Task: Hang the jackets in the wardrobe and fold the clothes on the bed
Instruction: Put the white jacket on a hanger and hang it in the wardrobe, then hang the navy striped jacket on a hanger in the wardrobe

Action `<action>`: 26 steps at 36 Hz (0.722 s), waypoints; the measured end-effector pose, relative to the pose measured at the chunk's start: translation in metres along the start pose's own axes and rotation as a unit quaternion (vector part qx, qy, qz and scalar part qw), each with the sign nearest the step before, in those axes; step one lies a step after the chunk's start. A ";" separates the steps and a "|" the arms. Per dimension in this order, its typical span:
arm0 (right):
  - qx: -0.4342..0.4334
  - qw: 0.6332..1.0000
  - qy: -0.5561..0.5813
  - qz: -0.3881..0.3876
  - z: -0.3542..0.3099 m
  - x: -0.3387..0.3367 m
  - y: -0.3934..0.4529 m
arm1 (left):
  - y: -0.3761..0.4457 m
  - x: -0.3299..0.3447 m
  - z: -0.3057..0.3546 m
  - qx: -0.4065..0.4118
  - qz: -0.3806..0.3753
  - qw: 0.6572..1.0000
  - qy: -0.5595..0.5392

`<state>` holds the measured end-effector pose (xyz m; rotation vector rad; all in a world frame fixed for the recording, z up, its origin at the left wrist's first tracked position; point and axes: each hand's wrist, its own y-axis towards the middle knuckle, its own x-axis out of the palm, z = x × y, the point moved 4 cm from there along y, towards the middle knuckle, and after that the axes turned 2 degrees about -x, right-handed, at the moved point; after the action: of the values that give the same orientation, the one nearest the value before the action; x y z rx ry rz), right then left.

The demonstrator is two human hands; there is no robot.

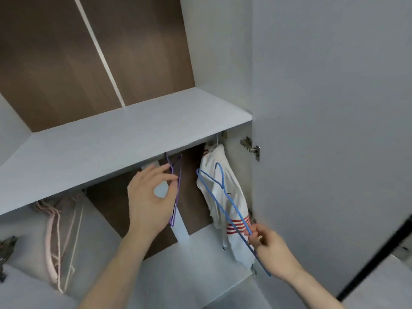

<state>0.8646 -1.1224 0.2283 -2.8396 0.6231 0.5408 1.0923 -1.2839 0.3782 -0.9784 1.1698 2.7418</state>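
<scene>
Head view, nearest first: my right hand sits low on the right, fingers pinched on the lower end of a blue hanger. That hanger is off the rail, its long axis running diagonally from my fingers up and to the left, with the hook at the upper end pointing up toward the shelf. My left hand is higher and more central, thumb and fingertips curled toward each other beside a purple hanger; I cannot tell whether they actually pinch the wire or just touch it. The purple hanger hangs edge-on under the shelf, long axis nearly vertical, hook at the top.

Behind the blue hanger, a white jacket with red stripes hangs at the right end of the wardrobe, close to the side wall, drooping downward with its striped cuff near my right fingers. Farther left, pink and white hangers hang in a bunch. The open wardrobe door fills the right side, a metal hinge on its inner edge.
</scene>
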 end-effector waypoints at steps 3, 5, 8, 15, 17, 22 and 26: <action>0.009 0.999 -0.032 0.017 0.006 -0.019 -0.045 | -0.054 0.030 0.020 0.025 -0.098 0.992 -0.077; 0.024 0.998 -0.047 0.033 0.012 -0.032 -0.079 | -0.085 0.049 0.022 0.026 -0.170 0.980 -0.097; 0.056 0.995 -0.054 0.061 0.022 -0.050 -0.135 | -0.124 0.075 0.021 -0.003 -0.261 0.956 -0.130; 0.137 0.975 -0.089 0.149 0.045 -0.096 -0.273 | -0.194 0.108 0.068 0.028 -0.374 0.906 -0.195; 0.161 0.967 -0.085 0.177 0.054 -0.109 -0.312 | -0.209 0.117 0.092 0.049 -0.410 0.888 -0.202; 0.211 0.944 -0.059 0.247 0.082 -0.140 -0.405 | -0.244 0.139 0.166 0.117 -0.466 0.845 -0.236; 0.249 0.917 -0.033 0.309 0.109 -0.167 -0.477 | -0.284 0.162 0.235 0.155 -0.512 0.805 -0.256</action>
<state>0.8967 -0.6066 0.2404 -2.1072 1.4273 0.4701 0.9010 -0.9623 0.2294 -0.5077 0.6415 1.6849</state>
